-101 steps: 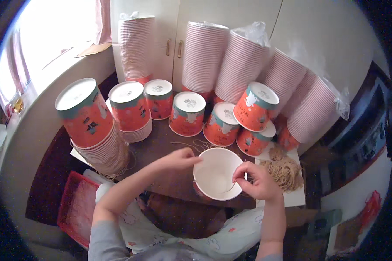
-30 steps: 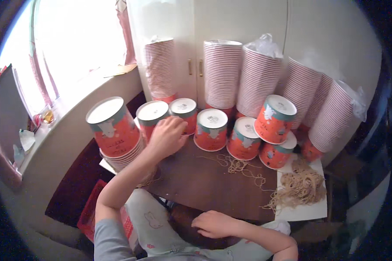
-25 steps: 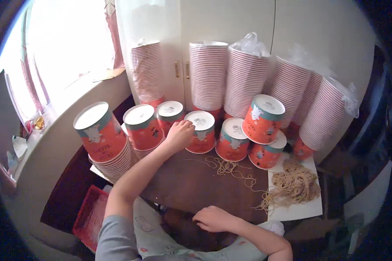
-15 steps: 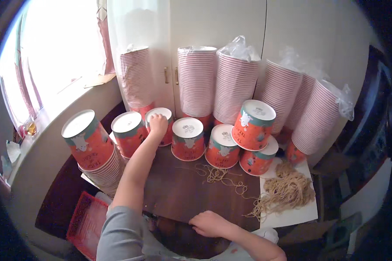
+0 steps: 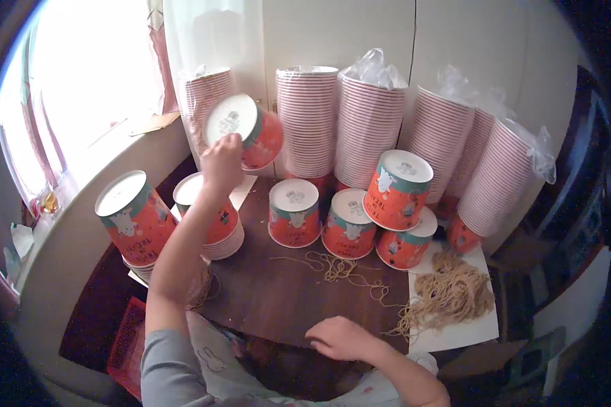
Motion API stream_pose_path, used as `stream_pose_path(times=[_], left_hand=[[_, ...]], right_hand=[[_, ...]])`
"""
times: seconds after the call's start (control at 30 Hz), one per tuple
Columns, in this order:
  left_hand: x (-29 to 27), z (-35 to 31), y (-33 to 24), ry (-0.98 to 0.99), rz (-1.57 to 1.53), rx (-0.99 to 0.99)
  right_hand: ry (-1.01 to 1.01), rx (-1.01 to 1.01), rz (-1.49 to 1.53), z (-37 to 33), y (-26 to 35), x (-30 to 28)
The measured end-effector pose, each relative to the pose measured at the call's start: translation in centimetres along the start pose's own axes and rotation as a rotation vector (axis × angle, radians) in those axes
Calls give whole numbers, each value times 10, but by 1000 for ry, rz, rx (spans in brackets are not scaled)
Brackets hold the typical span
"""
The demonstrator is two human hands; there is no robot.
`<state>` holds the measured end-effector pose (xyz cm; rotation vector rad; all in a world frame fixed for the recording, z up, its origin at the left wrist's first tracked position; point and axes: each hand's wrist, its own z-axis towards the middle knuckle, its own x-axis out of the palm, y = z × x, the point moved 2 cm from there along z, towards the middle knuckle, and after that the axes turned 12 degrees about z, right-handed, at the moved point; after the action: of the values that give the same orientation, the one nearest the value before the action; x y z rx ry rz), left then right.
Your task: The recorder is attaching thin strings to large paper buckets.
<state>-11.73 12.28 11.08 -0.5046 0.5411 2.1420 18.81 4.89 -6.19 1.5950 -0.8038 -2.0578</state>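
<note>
My left hand [image 5: 224, 159] grips an orange and green paper bucket [image 5: 268, 139], held tilted in the air with its white base facing me. Below it, partly behind my left forearm, an upside-down bucket [image 5: 223, 222] tops a short nested stack. Further left, another inverted bucket [image 5: 134, 227] sits on more nested ones. Two more upturned buckets, a middle one [image 5: 295, 220] and one beside it [image 5: 348, 234], stand on the table. My right hand [image 5: 343, 338] hovers or rests by the table's front edge, fingers curled and seemingly holding nothing.
Tall stacks of nested buckets [image 5: 307, 122] in clear plastic line the back by the cabinet. At right, one bucket [image 5: 397, 193] is piled on another [image 5: 409, 245]. Tan string [image 5: 451, 295] lies heaped on white card [image 5: 482, 329]; loose strands [image 5: 343, 266] trail across the table. A red basket [image 5: 125, 346] sits lower left.
My left hand has lifted a bucket off the table's back left and tipped it, uncovering pale card there. My right hand has shifted slightly to the right.
</note>
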Motion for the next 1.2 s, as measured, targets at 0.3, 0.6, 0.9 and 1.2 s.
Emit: stream_pose_path(times=[0.3, 0.6, 0.9, 1.2], left_hand=[[-35, -119, 27, 853, -1626, -427], [4, -204, -26, 1344, -2189, -567], [11, -240, -44, 1520, -2245, -690], [-6, -232, -54, 1400, -1934, -739]], right_hand=[[-812, 207, 601, -12, -22, -75], [-834, 154, 1070, -14, -44, -47], [-667, 131, 980, -18, -9, -33], [-747, -29, 592, -4, 11, -30]])
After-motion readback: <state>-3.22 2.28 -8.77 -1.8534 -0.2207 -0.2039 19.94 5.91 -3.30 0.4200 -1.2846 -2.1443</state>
